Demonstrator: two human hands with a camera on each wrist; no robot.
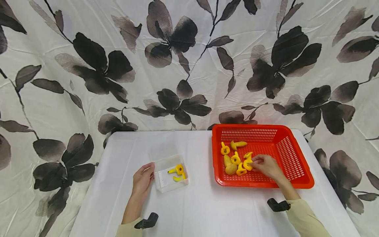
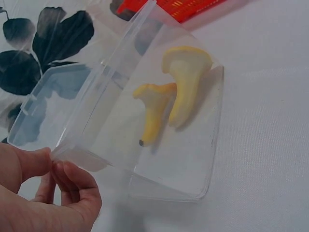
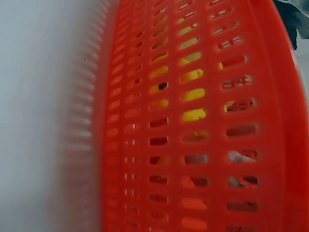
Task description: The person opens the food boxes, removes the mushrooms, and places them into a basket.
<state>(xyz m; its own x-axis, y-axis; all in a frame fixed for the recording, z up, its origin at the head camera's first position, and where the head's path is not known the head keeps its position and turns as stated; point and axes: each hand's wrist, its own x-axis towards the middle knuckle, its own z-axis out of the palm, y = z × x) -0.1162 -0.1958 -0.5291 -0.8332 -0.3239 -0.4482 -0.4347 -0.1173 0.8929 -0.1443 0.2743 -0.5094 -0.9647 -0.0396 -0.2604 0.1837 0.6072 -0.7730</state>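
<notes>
My left hand (image 1: 142, 181) pinches the left edge of a clear plastic box (image 2: 169, 186) between thumb and fingers. Two yellow trumpet-shaped mushrooms (image 2: 188, 82) lie in the box, and its see-through lid (image 2: 53, 104) is folded back. Over on the right, my right hand (image 1: 267, 167) reaches into a red slotted basket (image 1: 291, 158), its fingertips closed on a yellow mushroom (image 1: 247, 165). Several more yellow mushrooms (image 1: 235, 158) and brownish-yellow ones (image 1: 231, 169) lie about it. In the right wrist view the basket wall (image 3: 212, 145) hides most of that hand.
A white cloth (image 1: 201, 210) covers the table, and a flower-printed curtain (image 1: 177, 75) hangs behind it. The red basket stands at the back right, with a stretch of white cloth between it and the box. Black wrist devices (image 1: 147, 220) sit at both cuffs.
</notes>
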